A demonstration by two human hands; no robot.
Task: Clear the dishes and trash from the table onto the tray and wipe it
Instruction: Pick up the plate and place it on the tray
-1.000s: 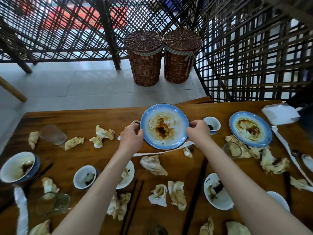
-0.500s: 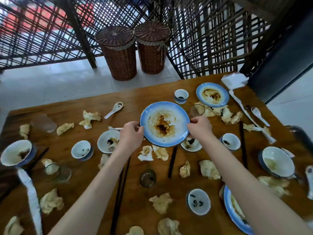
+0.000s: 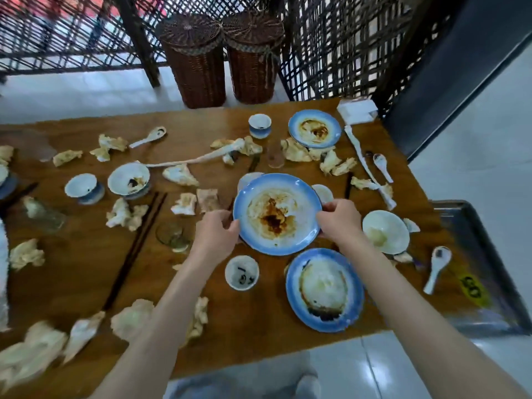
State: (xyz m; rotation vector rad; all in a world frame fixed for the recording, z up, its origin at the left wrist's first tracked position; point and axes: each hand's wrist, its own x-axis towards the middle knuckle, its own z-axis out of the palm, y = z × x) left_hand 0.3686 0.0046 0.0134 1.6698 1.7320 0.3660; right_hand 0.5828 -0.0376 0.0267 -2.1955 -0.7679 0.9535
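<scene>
Nearly everything is still waiting on the bench, so I am judging this job as barely begun. The metal tray is sitting at the bench's right edge, and the part of it showing is looking bare apart from a yellow sticker. I am holding one blue-rimmed plate, smeared with brown sauce, above the bench's middle: my left grip is clamping its left rim and my right grip is clamping its right rim. A second dirty plate is lying near the front edge and a third plate near the far right corner. Bowls, small cups, spoons, chopsticks and many crumpled napkins are lying scattered across the wood. No wiping is looking possible until all that is going onto the tray.
</scene>
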